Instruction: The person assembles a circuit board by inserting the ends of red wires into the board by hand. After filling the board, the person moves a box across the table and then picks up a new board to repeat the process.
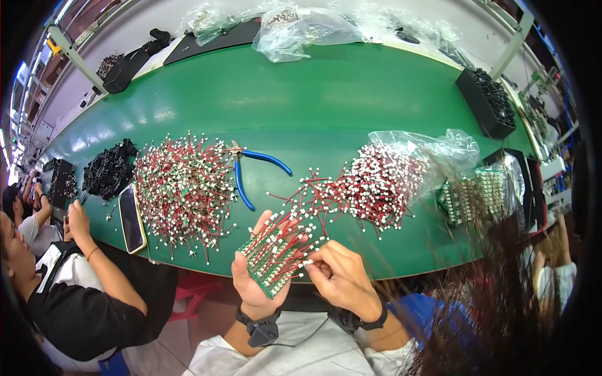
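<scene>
My left hand [248,283] is closed around a green circuit board panel [271,285], held tilted just off the table's near edge. Many short red wires with white connectors [276,243] stand out from the board and hide much of its face. At the board's right edge my right hand [343,276] pinches a red wire by its white end; the fingers partly cover that wire. Beyond the board lies a pile of red wires with white connectors [379,188], spilling from a clear plastic bag [451,147].
Left of the blue-handled pliers [240,182] sits a heap of wired boards [182,188], beside a phone [132,219] and black parts [110,164]. Stacked green panels [473,195] and a black bin [486,103] stand right. A co-worker [81,294] sits left. Dark hair strands cross the lower right.
</scene>
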Demonstrator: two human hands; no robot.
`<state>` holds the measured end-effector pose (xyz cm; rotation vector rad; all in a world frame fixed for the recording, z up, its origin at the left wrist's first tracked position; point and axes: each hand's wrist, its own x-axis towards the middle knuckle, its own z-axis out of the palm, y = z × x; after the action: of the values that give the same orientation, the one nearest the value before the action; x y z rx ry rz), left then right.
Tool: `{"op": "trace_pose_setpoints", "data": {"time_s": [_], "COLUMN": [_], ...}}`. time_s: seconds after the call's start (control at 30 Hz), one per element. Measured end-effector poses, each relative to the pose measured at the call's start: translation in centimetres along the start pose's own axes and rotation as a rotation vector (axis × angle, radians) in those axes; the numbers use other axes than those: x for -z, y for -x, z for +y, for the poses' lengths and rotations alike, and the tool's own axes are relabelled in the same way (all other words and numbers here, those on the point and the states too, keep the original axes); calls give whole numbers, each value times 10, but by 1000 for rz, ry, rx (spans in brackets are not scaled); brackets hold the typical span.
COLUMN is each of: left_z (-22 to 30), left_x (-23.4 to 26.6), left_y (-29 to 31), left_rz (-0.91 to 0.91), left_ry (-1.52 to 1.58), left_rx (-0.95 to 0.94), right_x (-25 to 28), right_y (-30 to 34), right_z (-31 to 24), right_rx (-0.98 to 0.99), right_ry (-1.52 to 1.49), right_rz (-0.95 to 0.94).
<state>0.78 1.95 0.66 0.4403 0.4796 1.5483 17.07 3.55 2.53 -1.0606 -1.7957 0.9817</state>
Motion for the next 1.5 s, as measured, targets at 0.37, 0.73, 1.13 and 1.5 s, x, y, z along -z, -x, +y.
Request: {"op": "trace_pose_setpoints", "data": {"time_s": [0.37,0.73,1.13,1.5], "left_z": [-1,-2,-1,0], "left_x": [0,-9,-9,-12], "left_y": [-1,3,4,6], "left_rz": [-19,44,90,60], "left_ry": [-70,-21,-5,-15], "left_rx": [10,-9,39,26], "right_x": [-2,-9,4,4], "right_y": [-8,-7,-14,-13], "right_z": [-4,2,-6,-6], "right_rx": [-143,9,-165,-110], "right_ry": [4,156,-114,-80], "right_rz": [-63,-73,-166,-159]}}
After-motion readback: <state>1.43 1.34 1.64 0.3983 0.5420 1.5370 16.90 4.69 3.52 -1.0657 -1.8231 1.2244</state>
